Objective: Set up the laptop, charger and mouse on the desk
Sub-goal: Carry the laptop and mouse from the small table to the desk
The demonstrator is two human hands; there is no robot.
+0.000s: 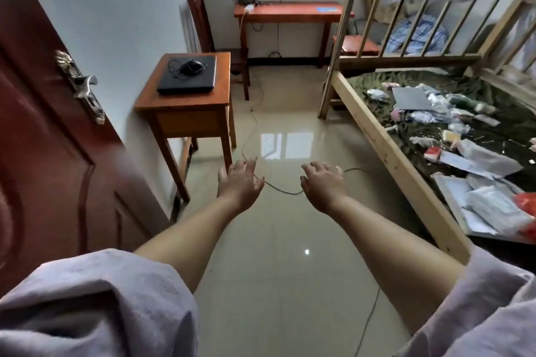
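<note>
A closed black laptop [188, 74] lies on a small wooden side table [179, 101] against the left wall. On its lid rests a black mouse [191, 66] with its thin cord coiled beside it. A long wooden desk [290, 13] stands under the window at the far end, with a white charger or power strip [249, 8] and a dark bundle of cable [246, 0] at its left end. My left hand [239, 181] and my right hand [322, 182] are stretched out over the floor, fingers spread, holding nothing, well short of the side table.
A cable [249, 136] trails across the shiny tiled floor from the desk toward me. A wooden bunk bed [385, 151] littered with papers and packets fills the right side. A brown door [52, 139] is at the left. A wooden chair [203, 26] stands behind the side table, and a stool [355, 45] beside the desk.
</note>
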